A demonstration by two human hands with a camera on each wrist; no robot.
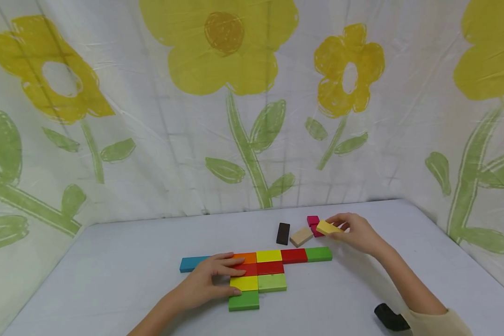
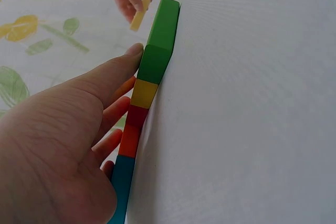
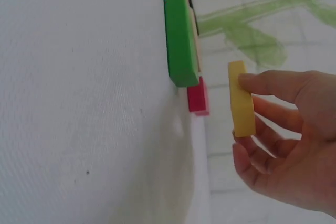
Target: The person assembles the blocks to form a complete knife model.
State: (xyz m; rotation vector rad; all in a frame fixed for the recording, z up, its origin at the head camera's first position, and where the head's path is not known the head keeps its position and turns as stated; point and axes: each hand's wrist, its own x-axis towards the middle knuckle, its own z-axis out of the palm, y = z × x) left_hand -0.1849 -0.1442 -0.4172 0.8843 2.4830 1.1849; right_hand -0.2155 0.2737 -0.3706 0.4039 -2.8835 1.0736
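Holding a pale yellow block (image 1: 326, 227) aloft; flat pattern (image 1: 270, 267) down, four pieces loose

Landmark: end green block (image 1: 319, 254), right tip of the pattern. Done: a top row running left from it, plus shorter rows nearer the person, stepping down to one lower green block (image 1: 244, 301); part of the row hides under the left hand (image 1: 215, 275). That hand grips nothing, fingers stretched, touching blocks left of the landmark. Right hand (image 1: 357, 234) pinches the pale yellow block, raised beyond the landmark, apart from it. Left over: black block (image 1: 283, 234) and wooden block (image 1: 301, 237) beyond and left of it, two pink blocks (image 1: 313, 220) just beyond. Looks well along; can't tell the final shape.
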